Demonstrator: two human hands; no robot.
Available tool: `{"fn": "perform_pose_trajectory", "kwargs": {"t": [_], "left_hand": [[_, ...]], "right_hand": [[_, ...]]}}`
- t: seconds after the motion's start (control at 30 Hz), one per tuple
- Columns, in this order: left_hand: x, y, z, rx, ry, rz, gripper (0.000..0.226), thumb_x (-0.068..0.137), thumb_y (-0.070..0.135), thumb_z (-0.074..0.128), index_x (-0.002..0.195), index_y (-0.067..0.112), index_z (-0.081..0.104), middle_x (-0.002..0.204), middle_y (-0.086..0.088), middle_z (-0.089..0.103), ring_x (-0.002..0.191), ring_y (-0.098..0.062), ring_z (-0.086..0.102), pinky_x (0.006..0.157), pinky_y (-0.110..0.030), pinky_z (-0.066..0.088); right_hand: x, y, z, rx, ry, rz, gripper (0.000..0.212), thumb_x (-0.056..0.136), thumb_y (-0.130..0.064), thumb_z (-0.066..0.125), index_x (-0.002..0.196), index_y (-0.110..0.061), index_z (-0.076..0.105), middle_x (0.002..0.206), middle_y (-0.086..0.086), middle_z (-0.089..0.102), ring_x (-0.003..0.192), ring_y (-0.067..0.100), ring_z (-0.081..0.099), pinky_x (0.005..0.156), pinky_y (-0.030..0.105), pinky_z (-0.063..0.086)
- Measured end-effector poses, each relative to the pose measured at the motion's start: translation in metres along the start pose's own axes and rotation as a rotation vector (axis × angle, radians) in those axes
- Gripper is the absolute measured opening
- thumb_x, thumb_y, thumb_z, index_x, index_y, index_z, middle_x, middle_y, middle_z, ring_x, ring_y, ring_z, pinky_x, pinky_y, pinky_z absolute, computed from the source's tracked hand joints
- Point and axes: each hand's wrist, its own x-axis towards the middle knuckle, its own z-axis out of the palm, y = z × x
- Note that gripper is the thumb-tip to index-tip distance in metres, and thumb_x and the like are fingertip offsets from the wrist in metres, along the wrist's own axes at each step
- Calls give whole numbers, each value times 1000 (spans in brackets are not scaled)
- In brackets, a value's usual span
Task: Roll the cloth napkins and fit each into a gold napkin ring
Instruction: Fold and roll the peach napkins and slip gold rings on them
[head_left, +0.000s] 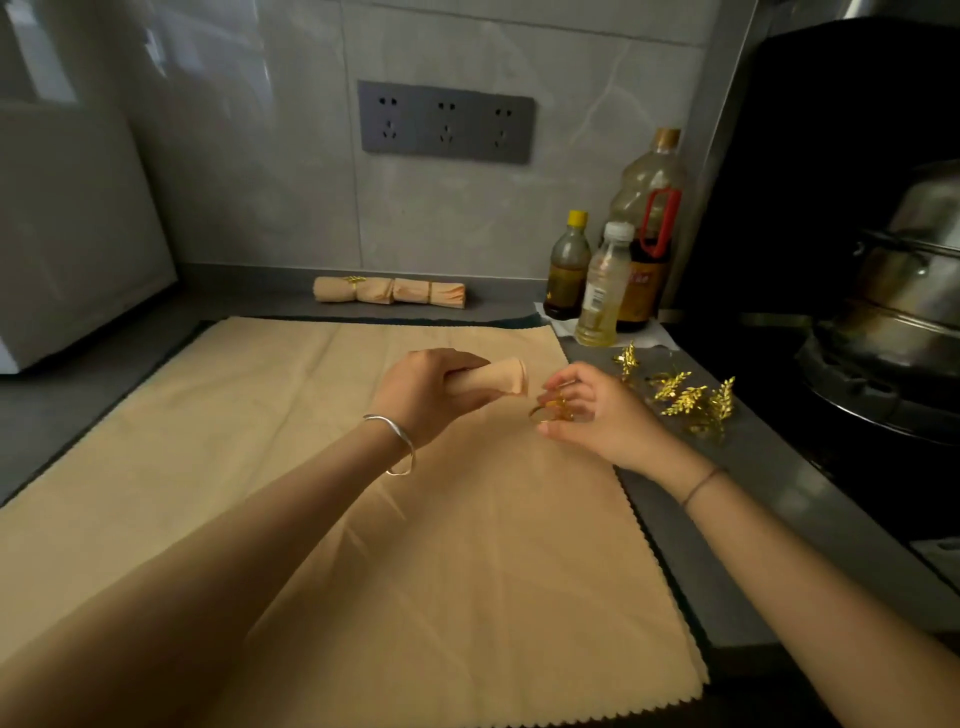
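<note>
While the left hand grips the rolled napkin above the spread cloth, its end near the gold ring pinched by the fingers of the right hand, a tight roll and a squarely aligned ring should ease threading.

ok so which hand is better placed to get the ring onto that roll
Right. The right hand pinches a gold ring just off the free end of the rolled napkin, which the left hand grips. The spare rings also lie on that side.
</note>
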Motion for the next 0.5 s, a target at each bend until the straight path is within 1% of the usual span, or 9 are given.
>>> {"fn": "perform_pose_trajectory", "kwargs": {"t": [0.07, 0.13, 0.2, 0.23, 0.37, 0.5], "left_hand": [[-3, -12, -4, 6, 28, -29, 35, 80, 40, 68, 110, 23, 69, 101, 4, 70, 84, -13, 60, 73, -32, 51], [-4, -26, -6, 6, 52, -58, 34, 79, 41, 69, 108, 24, 70, 97, 3, 71, 81, -13, 60, 71, -33, 52], [-5, -36, -5, 3, 57, -87, 33, 78, 41, 70, 107, 25, 70, 96, 3, 71, 81, -15, 62, 71, -33, 52], [-4, -39, -5, 6, 49, -96, 33, 78, 41, 70, 107, 25, 70, 96, 3, 71, 82, -15, 62, 72, -33, 52], [1, -48, -7, 34, 20, -60, 32, 79, 40, 70, 109, 28, 69, 99, 6, 70, 85, -14, 62, 74, -32, 52], [2, -51, -4, 25, -10, -21, 32, 77, 40, 71, 108, 31, 69, 98, 9, 69, 86, -13, 62, 75, -35, 53]], "right_hand": [[18, -9, 15, 31, -11, -8, 41, 71, -12, 80, 100, -25, 53, 102, -4, 66, 98, 12, 63, 89, 27, 50], [33, -16, 29, 92, 2, -20, 45, 70, -13, 81, 103, -23, 52, 103, -2, 65, 97, 11, 63, 86, 23, 50], [40, -18, 39, 145, 13, -32, 46, 70, -13, 80, 103, -24, 50, 102, -5, 65, 95, 7, 63, 81, 18, 50], [41, -16, 44, 170, 23, -44, 46, 71, -12, 80, 102, -26, 50, 102, -7, 64, 95, 6, 63, 81, 17, 50], [46, -2, 52, 270, 97, -77, 45, 70, -14, 80, 100, -31, 51, 108, -6, 66, 101, 10, 64, 89, 27, 52], [45, 2, 51, 306, 114, -107, 40, 71, -11, 78, 98, -29, 54, 102, -8, 68, 97, 8, 65, 87, 25, 52]]}}
